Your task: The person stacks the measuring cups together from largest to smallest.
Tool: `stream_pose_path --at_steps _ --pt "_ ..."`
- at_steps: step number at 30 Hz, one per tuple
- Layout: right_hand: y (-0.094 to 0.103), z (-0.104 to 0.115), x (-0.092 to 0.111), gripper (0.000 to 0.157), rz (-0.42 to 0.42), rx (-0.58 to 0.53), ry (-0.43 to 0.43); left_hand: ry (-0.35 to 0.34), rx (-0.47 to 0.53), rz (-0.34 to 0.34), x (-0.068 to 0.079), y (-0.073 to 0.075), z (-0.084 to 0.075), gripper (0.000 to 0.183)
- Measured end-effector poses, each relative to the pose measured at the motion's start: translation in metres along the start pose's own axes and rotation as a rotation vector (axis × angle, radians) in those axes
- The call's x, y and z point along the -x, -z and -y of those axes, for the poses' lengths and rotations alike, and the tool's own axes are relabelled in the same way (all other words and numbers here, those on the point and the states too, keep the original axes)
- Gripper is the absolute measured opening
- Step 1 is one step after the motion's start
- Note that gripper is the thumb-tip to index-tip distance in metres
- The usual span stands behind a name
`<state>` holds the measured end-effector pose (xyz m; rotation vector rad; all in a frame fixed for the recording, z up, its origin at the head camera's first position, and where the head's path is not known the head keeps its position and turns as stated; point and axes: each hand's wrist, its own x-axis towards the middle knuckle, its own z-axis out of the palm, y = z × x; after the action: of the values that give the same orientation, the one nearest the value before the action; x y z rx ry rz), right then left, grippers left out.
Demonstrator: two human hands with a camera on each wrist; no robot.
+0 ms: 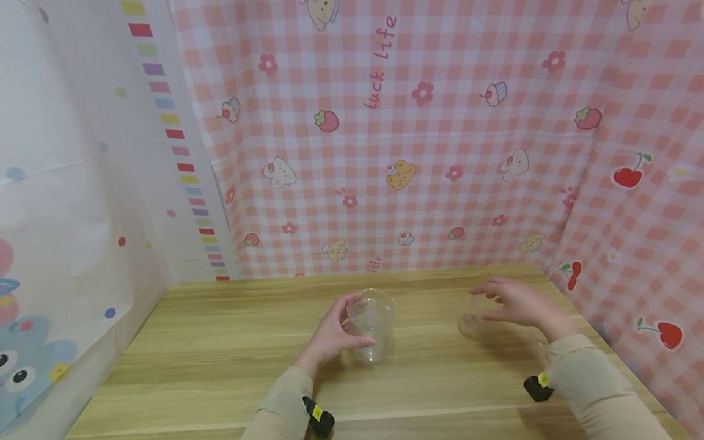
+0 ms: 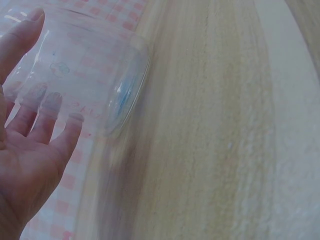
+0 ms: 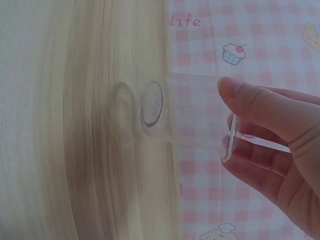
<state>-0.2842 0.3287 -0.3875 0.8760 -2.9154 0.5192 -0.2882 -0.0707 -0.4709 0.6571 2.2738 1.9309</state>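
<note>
My left hand [image 1: 332, 333] grips a large clear plastic cup [image 1: 376, 321] from its left side, thumb toward the front. In the left wrist view the fingertips show through the see-through wall of this cup [image 2: 95, 65]. On the right, a smaller clear cup [image 1: 469, 324] is held by my right hand [image 1: 511, 302]. The right wrist view shows thumb and fingers pinching the small cup [image 3: 192, 110] near its rim, with its round base toward the tabletop. Whether that base touches the wood cannot be made out. Both cups look empty.
The wooden table [image 1: 220, 354] runs back to a pink checked curtain [image 1: 363, 146]. A white dotted curtain [image 1: 71, 153] hangs on the left, and more checked cloth [image 1: 660, 244] with cherries borders the right. Each wrist carries a black camera [image 1: 319, 418].
</note>
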Motion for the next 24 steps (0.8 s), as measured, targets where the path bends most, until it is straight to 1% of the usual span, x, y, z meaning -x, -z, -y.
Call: stream_pose_path --at_steps 8,14,16,24 --pt "-0.005 0.004 -0.006 0.047 -0.027 -0.011 0.009 -0.001 0.001 0.000 -0.001 0.000 0.001 0.092" --pt "-0.009 0.007 -0.009 0.047 -0.048 -0.021 0.039 -0.002 -0.001 0.003 -0.001 0.000 0.001 0.091" --pt "-0.009 0.010 -0.010 0.048 -0.048 -0.029 0.048 0.002 -0.002 0.004 -0.001 0.000 0.001 0.091" --pt "-0.010 0.021 -0.016 0.049 -0.029 -0.061 0.038 0.010 -0.001 0.001 0.000 0.000 -0.001 0.092"
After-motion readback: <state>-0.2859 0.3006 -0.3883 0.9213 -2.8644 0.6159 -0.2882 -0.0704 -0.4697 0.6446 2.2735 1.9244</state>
